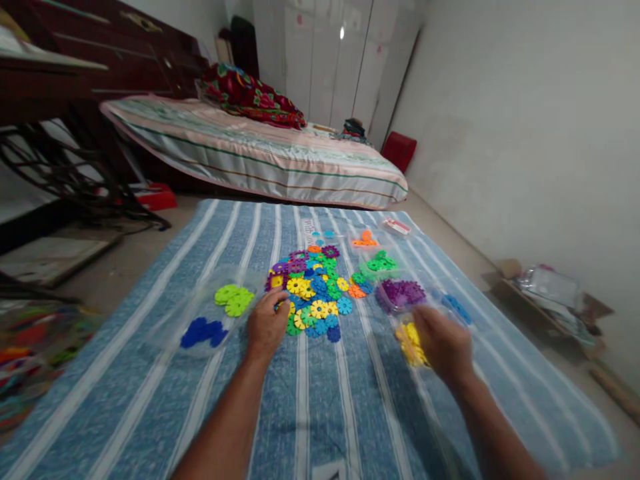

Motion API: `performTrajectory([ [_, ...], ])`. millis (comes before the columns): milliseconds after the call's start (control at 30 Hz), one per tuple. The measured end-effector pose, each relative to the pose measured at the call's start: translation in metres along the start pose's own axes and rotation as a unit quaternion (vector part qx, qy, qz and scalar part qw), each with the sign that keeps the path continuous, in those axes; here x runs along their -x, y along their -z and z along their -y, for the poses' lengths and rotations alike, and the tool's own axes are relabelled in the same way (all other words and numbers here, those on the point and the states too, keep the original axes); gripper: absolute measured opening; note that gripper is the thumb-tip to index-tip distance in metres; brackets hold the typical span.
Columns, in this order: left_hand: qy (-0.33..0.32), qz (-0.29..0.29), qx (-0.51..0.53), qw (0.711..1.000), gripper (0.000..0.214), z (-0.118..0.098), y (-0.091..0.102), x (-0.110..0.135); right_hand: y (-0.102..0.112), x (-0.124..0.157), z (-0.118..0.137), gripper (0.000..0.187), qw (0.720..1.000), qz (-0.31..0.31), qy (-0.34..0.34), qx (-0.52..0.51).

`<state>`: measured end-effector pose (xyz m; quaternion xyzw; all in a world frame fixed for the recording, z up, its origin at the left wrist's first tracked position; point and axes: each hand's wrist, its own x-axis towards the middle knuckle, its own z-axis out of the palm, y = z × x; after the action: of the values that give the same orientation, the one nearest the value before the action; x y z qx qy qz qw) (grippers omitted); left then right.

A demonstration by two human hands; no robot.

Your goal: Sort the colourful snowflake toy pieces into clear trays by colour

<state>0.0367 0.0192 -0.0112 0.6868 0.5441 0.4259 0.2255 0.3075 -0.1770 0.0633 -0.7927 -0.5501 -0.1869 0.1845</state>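
Your L hand (264,328) is at the left edge of the mixed pile (319,309), which lies mid-cloth; thumb & fingers are bent close to the pcs, grip on any one not confirmable. Your R hand (445,340) is by the yellow pcs (412,348), blurred; fingers apart or together, can't tell.

Recs: keep L fingertips light so loose pcs don't scatter. Pinch singles by the rim, as stacked discs prob. slide. Keep R hand low & set pcs down, no dropping; mind the purple pcs (404,293) just beyond, plus blue pcs (456,309) to the right. Keep L forearm off the clear plastic w/ lime pcs (235,300) & dark-blue pcs (203,332).

Surface: striped cloth (277,420), blue/white, approx. flat; may ruck if you lean. Green pcs (383,263) & orange pcs (365,242) are toward the far R.

Room: bed (270,160) w/ red blanket (255,97) past the far edge; pale wardrobe (320,60) behind; cardboard box (543,313) on floor, R; bare wall (525,133) alongside.
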Motion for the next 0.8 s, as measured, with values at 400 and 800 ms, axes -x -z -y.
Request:
performTrajectory([
  [400, 0.007, 0.006, 0.003, 1.0, 0.022, -0.004, 0.002, 0.005, -0.019, 0.001, -0.056, 0.038, 0.988, -0.018, -0.13, 0.086],
  [800, 0.011, 0.021, -0.008, 1.0, 0.02, -0.008, 0.003, 0.01, -0.031, 0.019, 0.12, 0.023, 0.947, 0.251, 0.147, -0.138],
])
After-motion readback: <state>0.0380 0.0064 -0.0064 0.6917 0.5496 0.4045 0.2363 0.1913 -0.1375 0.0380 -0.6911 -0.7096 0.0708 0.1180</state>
